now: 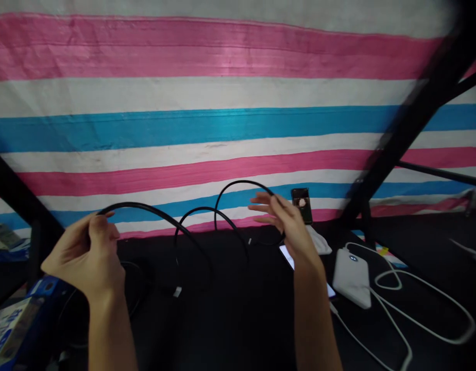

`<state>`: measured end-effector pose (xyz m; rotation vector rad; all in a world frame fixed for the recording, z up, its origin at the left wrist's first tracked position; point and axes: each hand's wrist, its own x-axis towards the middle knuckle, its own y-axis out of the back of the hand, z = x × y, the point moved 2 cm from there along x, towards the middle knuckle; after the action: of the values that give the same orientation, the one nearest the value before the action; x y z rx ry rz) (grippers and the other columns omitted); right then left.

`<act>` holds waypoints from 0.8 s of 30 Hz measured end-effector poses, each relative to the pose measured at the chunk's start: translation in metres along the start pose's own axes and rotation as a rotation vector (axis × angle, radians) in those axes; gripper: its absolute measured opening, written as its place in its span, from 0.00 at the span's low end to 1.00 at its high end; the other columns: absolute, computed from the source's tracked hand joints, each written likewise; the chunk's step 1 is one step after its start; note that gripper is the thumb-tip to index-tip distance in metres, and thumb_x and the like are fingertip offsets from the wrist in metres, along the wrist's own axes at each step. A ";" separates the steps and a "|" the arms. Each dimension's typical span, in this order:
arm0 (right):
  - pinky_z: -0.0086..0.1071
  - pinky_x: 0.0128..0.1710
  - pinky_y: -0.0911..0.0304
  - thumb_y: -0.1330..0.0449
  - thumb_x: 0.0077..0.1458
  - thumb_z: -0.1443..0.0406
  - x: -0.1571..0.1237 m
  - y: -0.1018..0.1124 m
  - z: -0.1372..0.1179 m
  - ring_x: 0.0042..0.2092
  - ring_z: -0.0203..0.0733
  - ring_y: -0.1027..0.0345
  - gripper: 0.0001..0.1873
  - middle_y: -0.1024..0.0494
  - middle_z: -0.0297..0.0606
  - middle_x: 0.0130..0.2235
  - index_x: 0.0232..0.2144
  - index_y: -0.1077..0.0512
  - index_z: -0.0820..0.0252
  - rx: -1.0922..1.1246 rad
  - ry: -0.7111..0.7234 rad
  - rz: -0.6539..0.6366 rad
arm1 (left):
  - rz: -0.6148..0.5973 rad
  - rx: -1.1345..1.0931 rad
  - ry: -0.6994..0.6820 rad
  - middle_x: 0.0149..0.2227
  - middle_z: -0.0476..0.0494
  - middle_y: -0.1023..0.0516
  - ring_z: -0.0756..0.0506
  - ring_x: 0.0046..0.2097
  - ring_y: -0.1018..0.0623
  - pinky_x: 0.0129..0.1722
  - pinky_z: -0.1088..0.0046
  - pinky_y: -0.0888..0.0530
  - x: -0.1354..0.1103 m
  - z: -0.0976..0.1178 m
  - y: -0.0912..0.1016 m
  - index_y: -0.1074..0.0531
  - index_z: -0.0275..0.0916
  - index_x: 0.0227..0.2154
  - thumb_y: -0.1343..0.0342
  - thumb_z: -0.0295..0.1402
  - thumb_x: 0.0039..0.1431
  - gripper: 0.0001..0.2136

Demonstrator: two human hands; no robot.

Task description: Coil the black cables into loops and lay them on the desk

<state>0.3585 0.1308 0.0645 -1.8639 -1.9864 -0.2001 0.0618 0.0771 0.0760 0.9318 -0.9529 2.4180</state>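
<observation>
My left hand [93,245] is closed, with thumb and fingertips pinching a black cable [153,208]. From that grip the cable arcs right and drops to the dark surface. More of the black cable rises in loops between the hands. On the right, my right hand [286,219] has the top loop at its thumb, which seems to press it against the index finger; the other fingers stretch out to the left. Part of the cable is hidden behind this hand. A small white tag [177,292] shows on the dark surface between my forearms.
Right of my right forearm are a white power bank [352,278] with white cords and a partly covered lit phone [287,256]. Another phone [302,205] leans behind. Blue-and-white packs [14,324] lie at left. Black frame bars [396,123] slant before the striped sheet [222,93].
</observation>
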 end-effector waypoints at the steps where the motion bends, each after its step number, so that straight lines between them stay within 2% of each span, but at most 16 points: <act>1: 0.33 0.39 0.30 0.45 0.57 0.54 -0.002 -0.009 0.000 0.44 0.41 0.27 0.15 0.23 0.40 0.45 0.40 0.26 0.55 -0.016 -0.003 -0.071 | -0.052 0.018 0.009 0.15 0.52 0.34 0.53 0.17 0.36 0.17 0.73 0.40 -0.005 0.004 -0.003 0.25 0.32 0.24 0.41 0.30 0.46 0.05; 3: 0.35 0.45 0.32 0.47 0.58 0.55 -0.007 -0.024 -0.001 0.47 0.41 0.28 0.15 0.24 0.40 0.47 0.42 0.27 0.54 -0.022 -0.014 -0.192 | -0.163 0.087 0.041 0.18 0.51 0.31 0.52 0.20 0.33 0.21 0.71 0.37 -0.015 0.011 -0.007 0.24 0.36 0.28 0.41 0.31 0.48 0.05; 5: 0.35 0.46 0.32 0.47 0.59 0.55 -0.011 -0.037 0.001 0.47 0.40 0.29 0.15 0.24 0.39 0.47 0.42 0.27 0.53 -0.010 -0.035 -0.268 | -0.261 0.163 0.066 0.20 0.51 0.30 0.52 0.22 0.33 0.24 0.71 0.35 -0.024 0.017 -0.012 0.23 0.39 0.29 0.41 0.32 0.50 0.04; 7: 0.31 0.37 0.29 0.48 0.59 0.55 -0.014 -0.048 0.003 0.44 0.40 0.27 0.16 0.25 0.39 0.47 0.44 0.28 0.53 0.006 -0.077 -0.310 | -0.287 0.197 0.061 0.20 0.52 0.30 0.52 0.23 0.33 0.25 0.72 0.35 -0.032 0.023 -0.016 0.23 0.40 0.29 0.40 0.33 0.50 0.04; 9: 0.24 0.20 0.34 0.49 0.59 0.53 -0.016 -0.056 0.005 0.34 0.36 0.25 0.18 0.26 0.41 0.48 0.46 0.29 0.53 0.023 -0.117 -0.332 | -0.292 0.208 0.052 0.20 0.53 0.30 0.53 0.23 0.33 0.26 0.73 0.34 -0.038 0.029 -0.021 0.24 0.40 0.29 0.40 0.34 0.49 0.05; 10: 0.22 0.14 0.42 0.49 0.59 0.52 -0.018 -0.059 0.005 0.27 0.32 0.27 0.19 0.27 0.42 0.49 0.46 0.30 0.53 0.031 -0.128 -0.332 | -0.290 0.213 0.049 0.20 0.53 0.30 0.53 0.23 0.32 0.26 0.73 0.34 -0.041 0.031 -0.023 0.24 0.40 0.29 0.40 0.34 0.49 0.05; 12: 0.22 0.09 0.54 0.51 0.60 0.52 -0.019 -0.062 0.004 0.17 0.24 0.38 0.21 0.26 0.44 0.47 0.46 0.29 0.56 0.029 -0.135 -0.315 | -0.298 0.225 0.060 0.20 0.53 0.29 0.53 0.23 0.32 0.27 0.75 0.34 -0.045 0.034 -0.026 0.24 0.40 0.30 0.40 0.34 0.50 0.05; 14: 0.23 0.09 0.58 0.53 0.60 0.51 -0.021 -0.063 0.001 0.13 0.20 0.50 0.22 0.24 0.43 0.44 0.44 0.28 0.59 0.018 -0.130 -0.294 | -0.309 0.224 0.075 0.20 0.54 0.30 0.54 0.23 0.33 0.26 0.75 0.34 -0.047 0.035 -0.028 0.24 0.40 0.30 0.40 0.35 0.50 0.06; 15: 0.23 0.09 0.58 0.52 0.60 0.51 -0.022 -0.062 0.000 0.13 0.20 0.52 0.22 0.23 0.43 0.42 0.43 0.28 0.59 0.006 -0.123 -0.283 | -0.320 0.221 0.081 0.20 0.54 0.30 0.54 0.22 0.33 0.26 0.75 0.34 -0.048 0.036 -0.028 0.24 0.40 0.30 0.40 0.35 0.50 0.06; 16: 0.23 0.10 0.55 0.50 0.59 0.52 -0.023 -0.062 -0.002 0.14 0.21 0.51 0.21 0.22 0.42 0.42 0.43 0.27 0.58 -0.016 -0.114 -0.271 | -0.335 0.218 0.086 0.20 0.54 0.30 0.54 0.22 0.33 0.25 0.75 0.34 -0.048 0.035 -0.028 0.24 0.40 0.30 0.40 0.35 0.50 0.06; 18: 0.23 0.16 0.42 0.42 0.53 0.54 -0.023 -0.060 -0.004 0.20 0.26 0.37 0.18 0.22 0.39 0.41 0.42 0.27 0.57 -0.068 -0.075 -0.238 | -0.381 0.209 0.107 0.20 0.53 0.29 0.54 0.22 0.33 0.25 0.76 0.34 -0.048 0.034 -0.029 0.24 0.40 0.29 0.40 0.36 0.50 0.06; 20: 0.29 0.32 0.31 0.36 0.47 0.58 -0.022 -0.058 -0.005 0.34 0.36 0.27 0.17 0.21 0.38 0.40 0.40 0.26 0.56 -0.098 -0.035 -0.220 | -0.452 0.220 0.155 0.21 0.52 0.28 0.52 0.23 0.31 0.26 0.75 0.33 -0.047 0.030 -0.029 0.24 0.40 0.28 0.41 0.38 0.51 0.07; 22: 0.36 0.43 0.32 0.35 0.46 0.61 -0.020 -0.057 -0.004 0.43 0.41 0.27 0.15 0.21 0.37 0.38 0.39 0.26 0.55 -0.102 0.002 -0.212 | -0.540 0.287 0.206 0.24 0.50 0.25 0.51 0.26 0.29 0.28 0.74 0.32 -0.045 0.024 -0.031 0.25 0.41 0.28 0.41 0.41 0.51 0.09; 24: 0.38 0.46 0.33 0.36 0.48 0.62 -0.019 -0.056 -0.003 0.44 0.42 0.27 0.13 0.21 0.37 0.38 0.38 0.26 0.55 -0.112 0.033 -0.194 | -0.656 0.335 0.209 0.35 0.47 0.22 0.48 0.32 0.26 0.32 0.71 0.31 -0.044 0.017 -0.033 0.26 0.44 0.36 0.41 0.44 0.49 0.14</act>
<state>0.3049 0.1070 0.0696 -1.7195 -2.1732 -0.4035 0.1185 0.0834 0.0701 0.8956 -0.1215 2.0610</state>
